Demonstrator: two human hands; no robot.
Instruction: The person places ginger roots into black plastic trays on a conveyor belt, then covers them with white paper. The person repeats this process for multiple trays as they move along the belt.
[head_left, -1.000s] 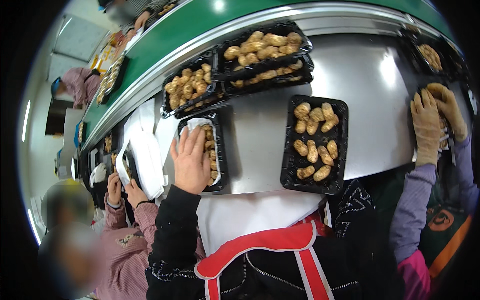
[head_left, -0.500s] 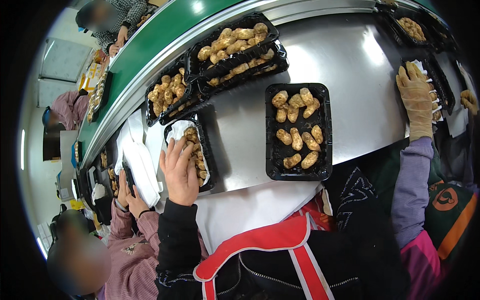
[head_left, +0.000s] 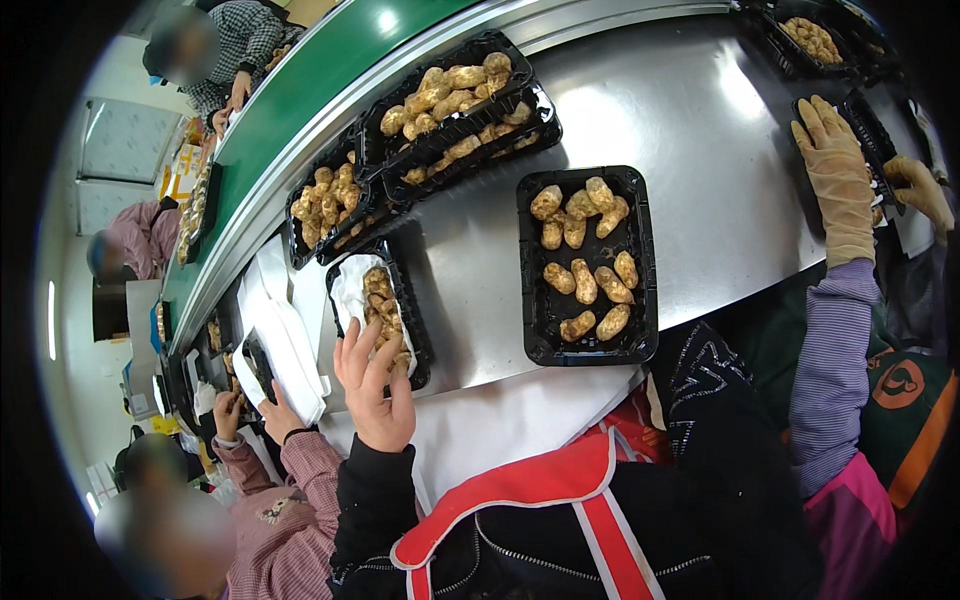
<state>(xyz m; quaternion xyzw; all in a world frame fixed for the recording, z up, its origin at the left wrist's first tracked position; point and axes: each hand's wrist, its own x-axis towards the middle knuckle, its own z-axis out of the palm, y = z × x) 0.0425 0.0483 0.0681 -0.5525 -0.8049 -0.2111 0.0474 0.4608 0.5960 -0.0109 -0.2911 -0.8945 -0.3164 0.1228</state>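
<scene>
A: Where is the left hand (head_left: 381, 402)?
B: Bare, over the near end of a black plastic tray (head_left: 421, 352) lined with crinkled white paper (head_left: 348, 290). Its fingers are loosely spread and slightly bent, gripping nothing that shows; I cannot tell whether they touch the contents. The right hand lies out of view, so I cannot tell its state.
A: And the contents?
B: Stubby, mottled tan mushroom-like pieces (head_left: 380, 292), bunched lengthwise.
A: What surrounds them?
B: A shiny steel table (head_left: 700, 180). To the right, an unlined ribbed tray (head_left: 543, 325) holds similar pieces, spaced apart; beyond, filled trays are stacked.
A: Any markings?
B: A rounded orange emblem (head_left: 900, 388) on dark green cloth, below a co-worker's tan-gloved hand (head_left: 838, 180).
</scene>
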